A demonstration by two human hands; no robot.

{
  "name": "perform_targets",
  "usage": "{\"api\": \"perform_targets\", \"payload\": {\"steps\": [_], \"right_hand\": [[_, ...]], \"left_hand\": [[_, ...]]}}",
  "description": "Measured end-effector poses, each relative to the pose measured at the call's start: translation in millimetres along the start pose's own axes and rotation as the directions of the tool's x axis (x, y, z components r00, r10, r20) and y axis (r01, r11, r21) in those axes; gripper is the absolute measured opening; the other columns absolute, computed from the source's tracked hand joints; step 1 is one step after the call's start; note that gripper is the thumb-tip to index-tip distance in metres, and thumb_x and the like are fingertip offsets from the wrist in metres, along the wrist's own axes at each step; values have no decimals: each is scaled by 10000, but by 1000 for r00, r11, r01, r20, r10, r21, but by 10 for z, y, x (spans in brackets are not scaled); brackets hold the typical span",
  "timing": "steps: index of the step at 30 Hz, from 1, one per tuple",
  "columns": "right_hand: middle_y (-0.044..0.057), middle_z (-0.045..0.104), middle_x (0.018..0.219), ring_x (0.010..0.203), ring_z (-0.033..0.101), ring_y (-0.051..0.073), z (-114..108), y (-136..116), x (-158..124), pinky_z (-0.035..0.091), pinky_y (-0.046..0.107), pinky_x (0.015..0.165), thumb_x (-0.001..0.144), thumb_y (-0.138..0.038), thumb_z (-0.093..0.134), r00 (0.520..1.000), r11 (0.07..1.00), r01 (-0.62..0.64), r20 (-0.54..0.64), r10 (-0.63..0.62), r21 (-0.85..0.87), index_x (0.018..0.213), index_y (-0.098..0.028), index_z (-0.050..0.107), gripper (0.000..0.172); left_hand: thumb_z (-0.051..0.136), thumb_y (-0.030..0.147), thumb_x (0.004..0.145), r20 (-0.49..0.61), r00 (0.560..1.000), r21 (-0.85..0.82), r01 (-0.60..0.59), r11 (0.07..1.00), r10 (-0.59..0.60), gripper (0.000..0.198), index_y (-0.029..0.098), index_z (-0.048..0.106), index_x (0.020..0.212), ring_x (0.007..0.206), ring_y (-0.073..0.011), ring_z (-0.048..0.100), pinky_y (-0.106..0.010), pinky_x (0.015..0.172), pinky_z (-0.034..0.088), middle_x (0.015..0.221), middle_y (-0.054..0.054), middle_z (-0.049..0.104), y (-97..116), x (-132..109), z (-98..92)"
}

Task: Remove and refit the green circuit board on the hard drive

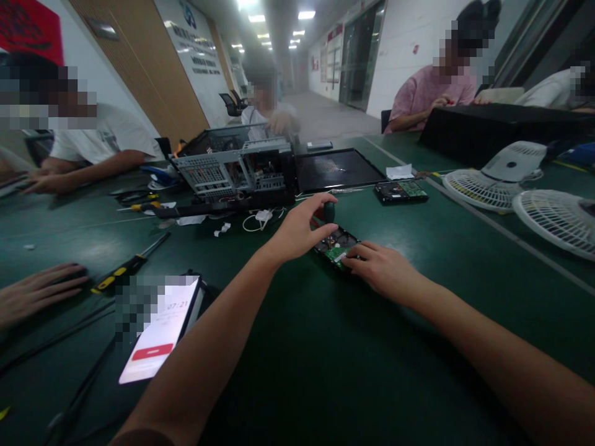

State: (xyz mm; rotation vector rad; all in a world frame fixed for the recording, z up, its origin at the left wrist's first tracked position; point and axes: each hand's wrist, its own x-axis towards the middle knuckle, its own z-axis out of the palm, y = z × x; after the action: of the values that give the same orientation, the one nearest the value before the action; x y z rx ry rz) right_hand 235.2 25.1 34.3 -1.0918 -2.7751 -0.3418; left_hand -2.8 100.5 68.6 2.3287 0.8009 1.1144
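Right of a lit phone point(162, 327), a dark-handled tool point(330, 212) is pinched upright by the left hand point(301, 229) over a drive point(335, 252) on the table point(307, 365); the drive's right side is touched by bent fingers point(362, 265) of the right hand point(385, 271), their grip unclear.

a head-worn camera looks forward and down, close over the green table point(297, 365), toward a corridor point(312, 110).
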Motion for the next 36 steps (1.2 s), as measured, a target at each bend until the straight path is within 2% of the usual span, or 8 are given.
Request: {"api": "perform_targets", "payload": {"steps": [3,6,13,18,22,25,30,36], "right_hand": [[118,690,1179,1044,633,262,9,18,-8,550,403,873,957,-176,613,1000,1000,2,-10,-1,9,1256,-191,696,311],[122,691,1175,1040,636,259,22,10,-15,550,398,879,947,-164,624,1000,1000,-6,-23,6,2,1250,-188,698,313],[130,691,1172,1036,636,265,54,7,-6,561,403,862,957,-161,613,999,1000,-1,-35,1,6,1257,-178,694,312],[131,696,1157,1026,635,271,65,-10,5,565,421,859,967,-175,605,998,1000,-8,-56,8,10,1249,-173,699,298],[127,690,1180,1047,626,278,80,-15,2,565,429,872,961,-164,605,998,1000,-9,-54,10,6,1263,-176,692,315],[124,691,1180,1050,627,272,90,-15,0,562,429,884,971,-171,592,999,1000,-10,-54,10,11,1266,-178,690,310],[129,698,1166,1046,635,270,89,-21,5,564,419,876,944,-142,618,998,1000,-10,-68,10,10,1251,-174,699,319],[135,700,1177,1040,639,272,21,-64,27,569,411,859,932,-127,622,999,1000,-22,-46,22,-1,1241,-172,709,325]], "left_hand": [[747,300,896,-127,992,97,8,995,5,335,261,638,1210,964,-178,622,-295,784,555,1127,-35,637,21,15,41],[720,300,922,-177,984,136,9,991,16,277,254,666,1190,954,-176,621,-295,785,557,1098,-43,628,30,19,59],[613,176,939,-155,987,105,-18,994,34,423,218,588,1359,963,-173,642,-334,865,579,1222,-75,664,-15,9,47],[587,198,975,-112,993,-1,-27,1000,27,404,237,590,1377,1023,-175,665,-366,936,584,1296,-77,669,-5,4,84],[715,255,930,-217,975,30,-48,998,53,289,248,695,1218,1009,-172,644,-314,837,599,1187,-62,640,35,17,97],[724,197,918,-274,960,81,-37,996,58,266,246,715,1179,957,-156,647,-304,823,593,1099,-41,631,30,28,83],[581,116,985,-215,973,112,-59,992,82,348,240,647,1304,1174,-193,648,-387,1002,561,1272,-59,686,-2,25,81],[735,276,926,-197,978,17,-59,998,62,466,239,571,1360,1179,-228,678,-399,987,588,1344,-81,670,-34,-7,188]]}}
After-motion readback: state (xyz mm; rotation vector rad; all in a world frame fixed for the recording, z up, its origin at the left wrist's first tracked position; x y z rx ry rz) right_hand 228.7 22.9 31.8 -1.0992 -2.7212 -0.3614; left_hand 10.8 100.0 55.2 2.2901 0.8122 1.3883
